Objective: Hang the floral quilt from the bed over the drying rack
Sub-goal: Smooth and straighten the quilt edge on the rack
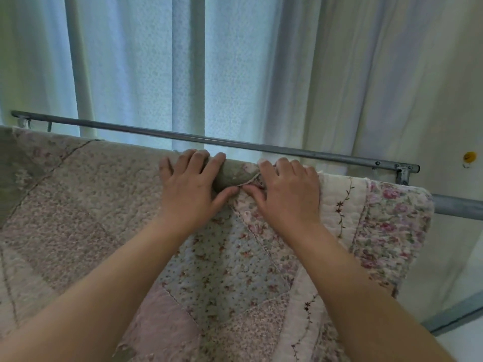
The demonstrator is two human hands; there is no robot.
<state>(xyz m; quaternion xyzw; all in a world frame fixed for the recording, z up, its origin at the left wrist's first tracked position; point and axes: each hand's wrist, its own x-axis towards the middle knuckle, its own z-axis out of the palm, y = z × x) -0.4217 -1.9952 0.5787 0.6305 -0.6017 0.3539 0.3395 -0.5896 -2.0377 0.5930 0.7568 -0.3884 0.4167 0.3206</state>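
Floral quilt [214,270] in pink patchwork draped over drying rack [457,206], left hand [189,190] and right hand [286,194] flat, fingers spread.

quilt [91,205] draped over rack bar [457,206], curtain [146,74] behind.

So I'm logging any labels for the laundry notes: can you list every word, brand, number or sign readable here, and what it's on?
None can be read.
The floral quilt shows only printed flowers and embroidered vines, no tag or label in view.
The yellow sticker on the wall has a dark mark, too small and blurred to read.
The rack bar, its bracket and the curtain carry no visible writing.
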